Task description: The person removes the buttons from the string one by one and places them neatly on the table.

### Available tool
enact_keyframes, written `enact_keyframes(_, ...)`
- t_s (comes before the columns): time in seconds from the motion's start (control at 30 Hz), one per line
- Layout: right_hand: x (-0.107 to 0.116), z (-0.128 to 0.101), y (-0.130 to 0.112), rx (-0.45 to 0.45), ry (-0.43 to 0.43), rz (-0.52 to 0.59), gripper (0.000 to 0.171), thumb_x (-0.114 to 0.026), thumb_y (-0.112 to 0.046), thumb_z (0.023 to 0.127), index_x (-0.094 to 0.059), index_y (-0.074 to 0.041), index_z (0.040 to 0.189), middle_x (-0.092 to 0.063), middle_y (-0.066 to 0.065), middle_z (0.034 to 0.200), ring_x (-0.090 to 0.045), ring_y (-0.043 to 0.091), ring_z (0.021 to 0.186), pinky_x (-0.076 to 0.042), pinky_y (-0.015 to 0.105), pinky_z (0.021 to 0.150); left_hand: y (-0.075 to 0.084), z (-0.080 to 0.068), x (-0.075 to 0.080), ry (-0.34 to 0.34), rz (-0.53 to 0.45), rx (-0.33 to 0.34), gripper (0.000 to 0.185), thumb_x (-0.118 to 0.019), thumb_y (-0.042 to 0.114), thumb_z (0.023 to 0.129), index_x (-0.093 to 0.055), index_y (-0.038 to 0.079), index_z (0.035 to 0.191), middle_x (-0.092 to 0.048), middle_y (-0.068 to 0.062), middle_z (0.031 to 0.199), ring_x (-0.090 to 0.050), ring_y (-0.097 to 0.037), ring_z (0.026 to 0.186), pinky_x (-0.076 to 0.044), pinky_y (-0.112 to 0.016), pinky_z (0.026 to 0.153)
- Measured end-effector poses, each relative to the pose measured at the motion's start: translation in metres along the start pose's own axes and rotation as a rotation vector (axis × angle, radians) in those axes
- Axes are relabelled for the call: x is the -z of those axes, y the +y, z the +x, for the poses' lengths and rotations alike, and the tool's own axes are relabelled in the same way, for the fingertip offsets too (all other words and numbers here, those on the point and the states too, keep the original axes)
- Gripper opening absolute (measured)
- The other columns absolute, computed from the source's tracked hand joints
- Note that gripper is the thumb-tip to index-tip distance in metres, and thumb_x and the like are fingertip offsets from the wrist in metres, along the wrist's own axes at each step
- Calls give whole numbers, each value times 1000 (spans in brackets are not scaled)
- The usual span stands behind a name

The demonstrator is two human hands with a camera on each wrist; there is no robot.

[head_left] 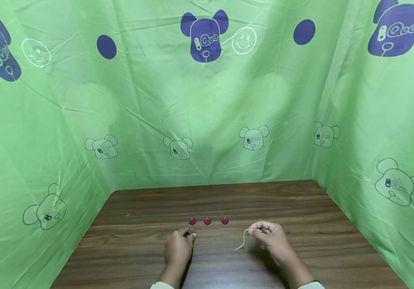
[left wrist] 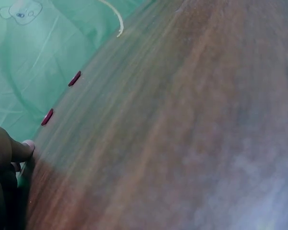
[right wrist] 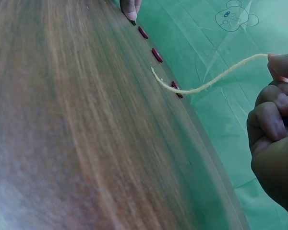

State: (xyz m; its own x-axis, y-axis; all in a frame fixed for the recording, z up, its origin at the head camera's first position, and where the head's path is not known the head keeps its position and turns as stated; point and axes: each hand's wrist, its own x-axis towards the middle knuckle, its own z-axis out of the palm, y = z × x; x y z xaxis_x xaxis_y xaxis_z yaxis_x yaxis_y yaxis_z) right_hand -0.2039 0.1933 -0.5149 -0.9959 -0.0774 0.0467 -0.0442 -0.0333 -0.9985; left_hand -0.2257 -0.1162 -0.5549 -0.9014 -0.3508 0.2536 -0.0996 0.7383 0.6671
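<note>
Right hand: the right hand (head_left: pixel 272 239) has its fingers curled, pinching one end of a pale string (head_left: pixel 244 237) between thumb and fingertips; a small dark piece shows under the fingertips, too small to tell what it is.
String: it hangs from the pinch in a curve and its free end rests on the surface (head_left: pixel 228 265), a little towards the person from the beads.
Left hand: the left hand (head_left: pixel 179 248) rests knuckles-up on the surface, thumb and forefinger closed round a small dark bead (head_left: pixel 191 231).
Red beads: three red beads (head_left: pixel 208 220) lie in a row just beyond the two hands, apart from each other, the leftmost just past the dark bead.
Head view only: both hands at once, the row of three and the green printed cloth (head_left: pixel 207 100) walling the surface on three sides.
Right wrist view only: the string (right wrist: pixel 216 82) seen lifted, arcing from the fingers (right wrist: pixel 273 112) down to its tip near the closest bead, with the other hand's fingertip at the far end of the row.
Left wrist view only: a blurred stretch of wood grain, a thumb (left wrist: pixel 17 151) at the edge, two beads and the string's end far off; the grip itself is hidden here.
</note>
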Motion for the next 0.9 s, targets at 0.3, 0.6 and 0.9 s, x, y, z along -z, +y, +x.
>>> enact_keyframes(0.3,1,-1,2,-8,-47,61,28,-77,-2,95,-67,16,115,-64,-7,73,-42,4,55,-38,18,53,0,0,1,-16,10,-2,31,-93,25,85,-87,10,112,-83,-18,110,-79,-46,103,-63,-62,82)
enact_keyframes(0.6,3,0,0,-78,-122,52,34,-67,3,97,-66,4,131,-62,-3,90,-48,4,68,-43,17,60,-2,0,3,-30,-13,-25,32,-94,25,84,-87,10,111,-84,-15,109,-80,-44,102,-63,-60,83)
enact_keyframes(0.9,2,1,2,-39,-226,61,41,-66,-3,104,-42,11,134,-68,5,102,-58,5,73,-46,17,60,0,0,5,-48,-6,-19,34,-94,25,84,-86,9,112,-84,-16,111,-80,-44,104,-63,-60,84)
